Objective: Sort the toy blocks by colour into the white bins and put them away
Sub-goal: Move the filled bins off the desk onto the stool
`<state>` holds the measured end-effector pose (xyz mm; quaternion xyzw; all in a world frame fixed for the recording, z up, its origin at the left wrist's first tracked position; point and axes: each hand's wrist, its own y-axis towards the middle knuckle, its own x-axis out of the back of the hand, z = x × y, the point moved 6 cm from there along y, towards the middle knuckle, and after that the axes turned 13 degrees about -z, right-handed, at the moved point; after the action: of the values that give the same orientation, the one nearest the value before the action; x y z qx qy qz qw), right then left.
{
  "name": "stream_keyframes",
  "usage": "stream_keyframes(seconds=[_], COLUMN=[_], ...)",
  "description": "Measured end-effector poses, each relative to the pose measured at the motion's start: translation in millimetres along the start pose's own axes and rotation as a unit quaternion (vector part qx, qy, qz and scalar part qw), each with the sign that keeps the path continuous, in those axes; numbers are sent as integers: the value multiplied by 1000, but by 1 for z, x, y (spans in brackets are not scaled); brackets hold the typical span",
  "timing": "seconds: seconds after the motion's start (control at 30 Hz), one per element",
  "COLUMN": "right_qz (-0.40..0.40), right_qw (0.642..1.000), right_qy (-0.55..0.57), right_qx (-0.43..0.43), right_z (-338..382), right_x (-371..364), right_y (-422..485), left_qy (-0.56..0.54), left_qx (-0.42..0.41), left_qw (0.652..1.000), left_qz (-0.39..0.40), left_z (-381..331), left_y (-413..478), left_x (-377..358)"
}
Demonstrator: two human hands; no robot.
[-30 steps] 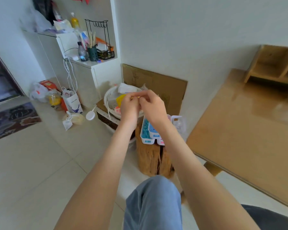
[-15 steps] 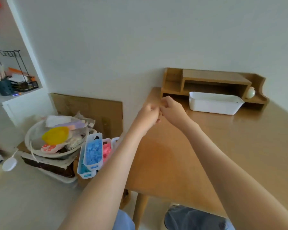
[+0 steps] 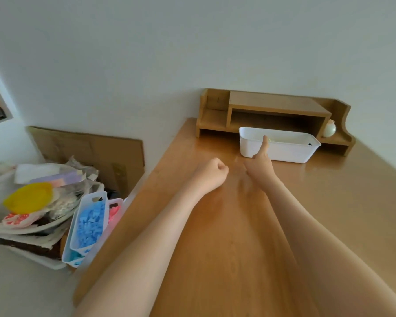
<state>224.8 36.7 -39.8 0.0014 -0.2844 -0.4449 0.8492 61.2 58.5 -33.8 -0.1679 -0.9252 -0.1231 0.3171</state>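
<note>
A white bin stands on the wooden desk in front of a desk shelf; pale yellow pieces show inside along its far wall. My right hand reaches to the bin's near rim with one finger stretched over it. A small pale yellow piece lies at that fingertip; whether it is held is unclear. My left hand is a closed fist just left of the right hand, above the desk. Left of the desk sit stacked white bins of blue blocks, pink blocks and teal blocks.
The wooden desk shelf runs along the wall, with a small pale round ornament on its right ledge. A cluttered basin with a yellow lid sits low on the left, and cardboard leans against the wall.
The view swung from the floor-side bins up to the desk. My hands, joined before, have parted: the right one reached forward to the white bin, the left stayed behind as a fist.
</note>
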Motion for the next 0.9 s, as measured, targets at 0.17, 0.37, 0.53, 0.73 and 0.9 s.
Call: stream_keyframes(seconds=[0.17,0.37,0.53,0.73,0.9], right_qz=[10,21,-36,-77,-27], right_qw=[999,1000,999,991,982], right_qy=[-3,-22,-32,4,38], right_qx=[-41,0,14,108,182], right_z=[-8,8,29,70,109], right_x=[-14,-18,0,15,5], right_y=[17,12,-13,-59,-113], left_qy=[31,42,13,-23,-183], left_qx=[-29,-26,-7,31,125], left_qw=[999,999,1000,999,967], left_qz=[-11,1,7,-23,-124], left_z=[7,0,4,12,25], left_y=[6,7,-5,-35,-61], left_x=[2,10,18,33,61])
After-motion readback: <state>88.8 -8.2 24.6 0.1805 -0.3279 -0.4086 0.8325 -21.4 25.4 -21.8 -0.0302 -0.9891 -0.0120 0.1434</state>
